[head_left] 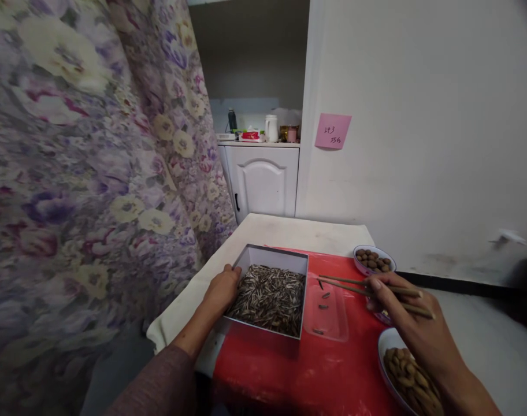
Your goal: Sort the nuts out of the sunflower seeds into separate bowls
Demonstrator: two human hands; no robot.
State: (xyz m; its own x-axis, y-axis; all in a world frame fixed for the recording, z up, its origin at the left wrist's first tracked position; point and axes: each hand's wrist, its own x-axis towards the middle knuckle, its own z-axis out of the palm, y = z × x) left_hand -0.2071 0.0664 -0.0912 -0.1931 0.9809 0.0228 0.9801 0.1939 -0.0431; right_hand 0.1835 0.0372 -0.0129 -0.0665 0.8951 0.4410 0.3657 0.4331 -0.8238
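Observation:
A grey square box [275, 254] full of striped sunflower seeds [270, 297] stands on a red mat [289, 364]. My left hand [222, 289] grips the box's left wall, fingers curled over the rim. My right hand [413, 323] is closed on a pair of wooden chopsticks [354, 284], whose tips point left over a clear plastic tray [326, 309] holding a few seeds. The tips hang just above the tray's far left corner, beside the box.
A small bowl of brown nuts [373, 260] sits at the back right, and a white bowl of almonds [408, 375] at the front right. The small table [289, 231] stands between a floral curtain [81, 173] and a white wall [419, 144] with a pink note [333, 131]. A white cabinet [263, 176] stands behind.

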